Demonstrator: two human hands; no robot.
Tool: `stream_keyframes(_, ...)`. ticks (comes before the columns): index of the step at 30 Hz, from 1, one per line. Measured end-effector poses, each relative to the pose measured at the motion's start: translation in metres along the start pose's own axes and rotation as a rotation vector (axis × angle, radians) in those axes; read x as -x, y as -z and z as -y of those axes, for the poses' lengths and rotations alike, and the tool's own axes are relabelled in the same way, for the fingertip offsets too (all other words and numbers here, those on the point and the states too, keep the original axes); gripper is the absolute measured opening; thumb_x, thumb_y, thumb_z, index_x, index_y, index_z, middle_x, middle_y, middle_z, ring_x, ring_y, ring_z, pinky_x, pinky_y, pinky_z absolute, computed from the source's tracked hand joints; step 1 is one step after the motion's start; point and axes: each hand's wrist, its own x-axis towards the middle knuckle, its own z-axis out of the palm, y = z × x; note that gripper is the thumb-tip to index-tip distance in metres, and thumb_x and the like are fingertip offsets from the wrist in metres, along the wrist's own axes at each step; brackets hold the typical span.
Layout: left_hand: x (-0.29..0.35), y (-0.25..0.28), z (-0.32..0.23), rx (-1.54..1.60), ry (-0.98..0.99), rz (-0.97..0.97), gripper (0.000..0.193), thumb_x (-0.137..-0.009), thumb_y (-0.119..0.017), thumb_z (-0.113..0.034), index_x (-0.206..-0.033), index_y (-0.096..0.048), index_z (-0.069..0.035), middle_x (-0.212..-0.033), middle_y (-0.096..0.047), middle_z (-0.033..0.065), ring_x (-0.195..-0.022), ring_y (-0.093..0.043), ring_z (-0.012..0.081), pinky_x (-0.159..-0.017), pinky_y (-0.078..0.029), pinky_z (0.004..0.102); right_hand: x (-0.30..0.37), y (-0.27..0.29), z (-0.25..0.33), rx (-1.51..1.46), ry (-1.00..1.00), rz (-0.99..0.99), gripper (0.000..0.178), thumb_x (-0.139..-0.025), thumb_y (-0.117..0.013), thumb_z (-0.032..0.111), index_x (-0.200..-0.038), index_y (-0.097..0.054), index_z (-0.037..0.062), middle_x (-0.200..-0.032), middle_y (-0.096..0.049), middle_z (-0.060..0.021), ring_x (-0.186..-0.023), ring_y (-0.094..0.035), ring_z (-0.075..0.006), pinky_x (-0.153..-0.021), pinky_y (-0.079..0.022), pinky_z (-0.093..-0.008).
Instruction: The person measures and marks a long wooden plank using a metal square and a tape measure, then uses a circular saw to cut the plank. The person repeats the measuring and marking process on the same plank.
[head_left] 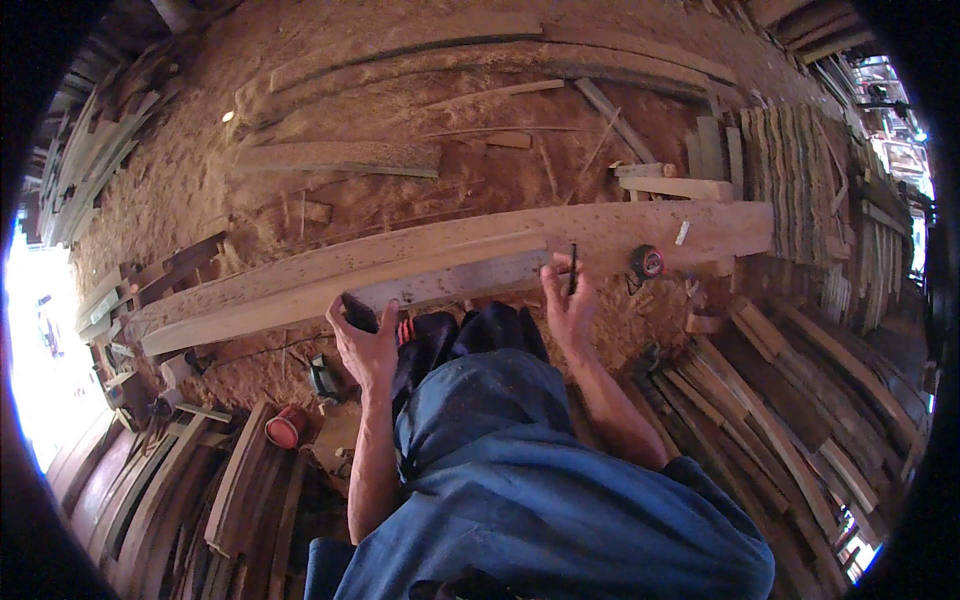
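My left hand [368,345] is closed round the black end block [358,312] of a long, flat grey strip [455,278]. This strip lies along the near side of a pale timber beam [250,300], just in front of my lap. In my right hand [569,305], fingers pinch a thin, dark pencil-like stick [573,262], held upright by the strip's right end. A red and black tape measure [650,262] sits to the right of that hand, at the near edge of a wider plank [600,222]. A small white piece [682,233] rests on the plank.
Long boards [420,45] and a shorter plank [340,157] lie on the sawdust-covered ground beyond. Stacked slats [790,180] stand at the right. More timber [770,400] fills the near right. A red round container [286,427] is at the near left.
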Motion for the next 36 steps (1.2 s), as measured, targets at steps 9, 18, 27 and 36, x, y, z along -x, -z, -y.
stream_keyframes(9,-0.001,-0.001,0.002,0.031,-0.032,-0.002,0.088,-0.078,-0.087,-0.044,-0.145,-0.041,-0.009,-0.135,-0.059,0.0248,-0.127,-0.055,0.0461,-0.104,-0.043,0.0538,-0.039,-0.001,0.04,-0.489,-0.03,0.165,0.046,-0.11,-0.048,0.042,-0.087,-0.062,0.0049,-0.077,-0.06,-0.0023,-0.073,-0.054,-0.0124,-0.068,-0.042,-0.0312)
stream_keyframes(18,0.0,0.0,-0.001,0.036,-0.002,0.003,0.087,-0.077,-0.088,-0.042,-0.143,-0.043,-0.01,-0.135,-0.06,0.0239,-0.128,-0.054,0.0453,-0.105,-0.043,0.0519,-0.058,-0.034,0.052,-0.22,0.036,0.461,0.039,-0.106,-0.061,0.04,-0.094,-0.066,0.0038,-0.072,-0.066,-0.0037,-0.068,-0.061,-0.0115,-0.063,-0.049,-0.0306)
stream_keyframes(27,0.0,-0.001,-0.002,0.008,-0.002,-0.005,0.086,-0.078,-0.088,-0.041,-0.143,-0.042,-0.008,-0.135,-0.06,0.0238,-0.126,-0.056,0.0446,-0.104,-0.045,0.0513,-0.055,-0.048,0.044,-0.045,0.246,0.318,0.039,-0.095,-0.078,0.033,-0.08,-0.054,0.0056,-0.061,-0.06,-0.0018,-0.056,-0.055,-0.0111,-0.052,-0.046,-0.0314)
stream_keyframes(36,0.001,-0.001,-0.003,0.044,0.022,0.005,0.085,-0.078,-0.088,-0.04,-0.143,-0.042,-0.008,-0.135,-0.059,0.0252,-0.126,-0.056,0.0444,-0.106,-0.044,0.0501,-0.054,-0.063,0.024,-0.152,0.271,0.292,0.04,-0.095,-0.076,0.022,-0.073,-0.046,0.0076,-0.056,-0.046,-0.0026,-0.05,-0.044,-0.0136,-0.047,-0.037,-0.0356)
